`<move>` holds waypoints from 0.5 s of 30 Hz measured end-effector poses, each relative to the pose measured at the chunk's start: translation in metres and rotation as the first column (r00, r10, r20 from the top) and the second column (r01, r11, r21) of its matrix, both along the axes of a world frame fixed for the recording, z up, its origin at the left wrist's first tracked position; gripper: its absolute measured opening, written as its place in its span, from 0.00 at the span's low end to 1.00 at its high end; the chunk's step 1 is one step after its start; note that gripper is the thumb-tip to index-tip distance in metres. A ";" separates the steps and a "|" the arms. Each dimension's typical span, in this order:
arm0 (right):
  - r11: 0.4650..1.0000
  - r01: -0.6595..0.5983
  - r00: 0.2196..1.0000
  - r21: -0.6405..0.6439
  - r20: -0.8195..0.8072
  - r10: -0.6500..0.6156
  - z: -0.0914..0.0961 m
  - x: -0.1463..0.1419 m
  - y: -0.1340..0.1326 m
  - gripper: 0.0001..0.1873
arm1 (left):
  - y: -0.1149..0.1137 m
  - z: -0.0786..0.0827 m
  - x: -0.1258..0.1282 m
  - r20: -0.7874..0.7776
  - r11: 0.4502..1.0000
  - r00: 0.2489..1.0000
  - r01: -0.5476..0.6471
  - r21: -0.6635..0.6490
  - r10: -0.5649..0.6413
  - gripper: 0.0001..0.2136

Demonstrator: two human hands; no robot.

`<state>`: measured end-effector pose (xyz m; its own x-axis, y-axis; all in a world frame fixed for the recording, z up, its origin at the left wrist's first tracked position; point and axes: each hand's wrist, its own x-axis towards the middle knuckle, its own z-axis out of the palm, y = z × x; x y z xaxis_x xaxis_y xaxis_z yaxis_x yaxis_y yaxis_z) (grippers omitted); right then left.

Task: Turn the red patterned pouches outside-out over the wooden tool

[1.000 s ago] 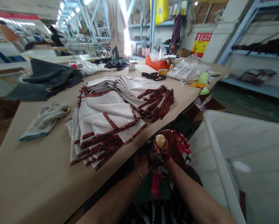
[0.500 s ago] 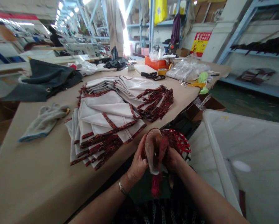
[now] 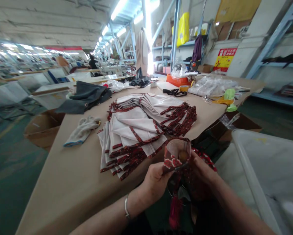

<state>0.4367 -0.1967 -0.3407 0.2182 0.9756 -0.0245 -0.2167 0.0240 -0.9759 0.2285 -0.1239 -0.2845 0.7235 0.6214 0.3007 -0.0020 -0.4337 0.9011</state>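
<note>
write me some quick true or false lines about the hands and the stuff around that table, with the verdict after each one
1. The left hand holds the edge of a red-patterned piece. True.
2. The bracelet is on the right wrist. False: it is on the left wrist.
3. A pale glove lies on the table, to the left of the stacked cloths in the picture. True.
4. The stacked cloths are plain, without edging. False: they are pale with dark red patterned edging.
5. The large white bin stands on the left of the picture. False: it stands on the right.
</note>
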 end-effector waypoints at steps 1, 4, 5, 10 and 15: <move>0.995 -0.099 0.995 0.027 0.030 0.098 0.019 0.004 0.005 0.36 | 0.002 0.019 0.000 -0.025 0.999 0.999 0.048 0.024 -0.047 0.13; 0.966 -0.255 0.962 -0.047 0.091 0.259 0.075 0.009 0.028 0.25 | 0.020 0.076 0.008 0.017 0.998 0.999 0.034 0.047 -0.035 0.09; 0.974 -0.224 0.972 -0.036 0.066 0.226 0.091 0.010 0.036 0.22 | 0.029 0.093 0.012 0.046 0.998 0.999 0.009 0.059 -0.012 0.09; 0.923 0.338 0.937 0.184 -0.152 -0.313 0.142 0.035 0.048 0.16 | 0.103 0.152 0.026 0.059 0.978 0.992 -0.124 0.165 0.116 0.14; 0.778 0.627 0.777 0.031 0.050 -0.628 0.087 0.082 0.014 0.14 | 0.173 0.139 0.047 -0.508 0.812 0.770 -0.023 0.583 0.386 0.15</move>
<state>0.5185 -0.1826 -0.2541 0.7829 0.6219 0.0164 -0.0965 0.1474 -0.9844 0.2755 0.0494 -0.1453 0.7348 0.6524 0.1857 0.5826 -0.7472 0.3198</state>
